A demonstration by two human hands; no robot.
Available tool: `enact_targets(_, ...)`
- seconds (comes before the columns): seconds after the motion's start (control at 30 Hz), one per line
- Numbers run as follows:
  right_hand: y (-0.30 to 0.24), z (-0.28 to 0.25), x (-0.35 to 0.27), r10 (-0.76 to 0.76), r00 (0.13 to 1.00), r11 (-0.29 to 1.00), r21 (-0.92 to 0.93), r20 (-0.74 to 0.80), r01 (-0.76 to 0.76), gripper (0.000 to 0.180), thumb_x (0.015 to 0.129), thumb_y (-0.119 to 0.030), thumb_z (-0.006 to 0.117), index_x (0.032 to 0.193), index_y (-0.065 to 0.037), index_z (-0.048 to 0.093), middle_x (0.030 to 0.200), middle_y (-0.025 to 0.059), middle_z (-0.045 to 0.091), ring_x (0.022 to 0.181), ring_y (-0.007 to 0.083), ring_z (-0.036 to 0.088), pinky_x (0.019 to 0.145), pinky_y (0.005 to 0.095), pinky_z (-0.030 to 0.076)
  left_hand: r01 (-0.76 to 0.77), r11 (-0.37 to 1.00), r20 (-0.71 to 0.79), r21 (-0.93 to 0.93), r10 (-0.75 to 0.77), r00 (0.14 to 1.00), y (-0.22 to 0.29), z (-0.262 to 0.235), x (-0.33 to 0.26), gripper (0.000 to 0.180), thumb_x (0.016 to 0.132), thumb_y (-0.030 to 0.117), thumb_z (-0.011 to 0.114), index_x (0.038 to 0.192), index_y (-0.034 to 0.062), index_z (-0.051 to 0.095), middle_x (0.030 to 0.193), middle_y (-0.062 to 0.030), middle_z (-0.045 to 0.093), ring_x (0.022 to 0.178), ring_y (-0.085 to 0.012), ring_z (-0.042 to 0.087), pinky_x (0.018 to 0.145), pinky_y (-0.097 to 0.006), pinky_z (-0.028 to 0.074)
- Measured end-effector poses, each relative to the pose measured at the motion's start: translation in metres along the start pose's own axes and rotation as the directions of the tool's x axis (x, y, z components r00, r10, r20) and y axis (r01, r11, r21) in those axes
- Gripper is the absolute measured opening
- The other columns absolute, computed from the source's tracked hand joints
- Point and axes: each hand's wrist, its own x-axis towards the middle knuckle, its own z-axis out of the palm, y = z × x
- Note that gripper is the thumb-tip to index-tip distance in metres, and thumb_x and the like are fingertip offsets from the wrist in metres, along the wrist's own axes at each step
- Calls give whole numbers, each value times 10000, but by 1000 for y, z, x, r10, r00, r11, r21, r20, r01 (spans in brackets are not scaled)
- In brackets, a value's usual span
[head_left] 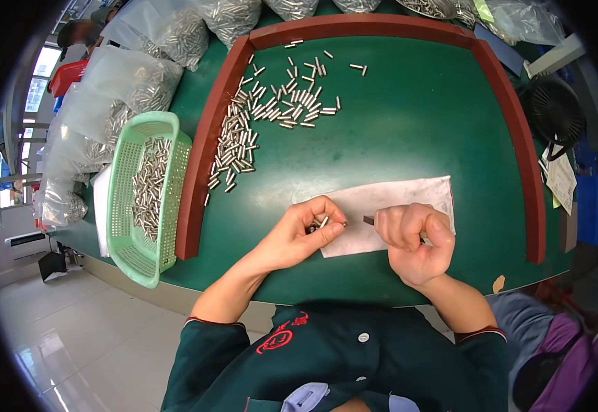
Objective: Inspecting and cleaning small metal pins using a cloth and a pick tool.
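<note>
My left hand [304, 232] pinches a small silver metal pin [324, 221] between thumb and fingers, with a few more pins tucked in the palm. My right hand [414, 242] is closed around a small dark tool [368, 220] whose tip points left toward the pin, a short gap apart. Both hands hover over a white sheet [395, 198] lying on the green table [409, 123]. A loose heap of silver pins [266, 117] lies farther away at the upper left of the table.
A dark red raised border [199, 165] frames the work area. A light green plastic basket [145, 196] holding several pins sits left of it. Clear bags of pins [141, 82] pile up at the far left and back. A black fan [553, 110] stands at right.
</note>
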Motion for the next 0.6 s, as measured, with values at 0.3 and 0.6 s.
enact_targets(0.3, 3, -2, 5, 8, 999, 995, 100, -31, -4, 394, 866, -240, 315, 508, -80, 270, 434, -8, 242, 408, 95, 197, 412, 254, 183, 34, 991, -9, -131, -36, 999, -6, 2, -1, 93, 840, 74, 538, 907, 32, 487, 845, 22, 479, 691, -38, 430, 599, -181, 364)
enact_targets(0.6, -2, 2, 2, -9, 1000, 995, 97, -15, 11, 400, 868, -247, 316, 506, -84, 266, 437, -11, 243, 406, 95, 193, 414, 256, 187, -15, 998, -26, -55, 14, 1000, -12, -2, 3, 107, 836, 71, 543, 882, 41, 451, 805, -14, 505, 723, -73, 501, 634, -206, 403)
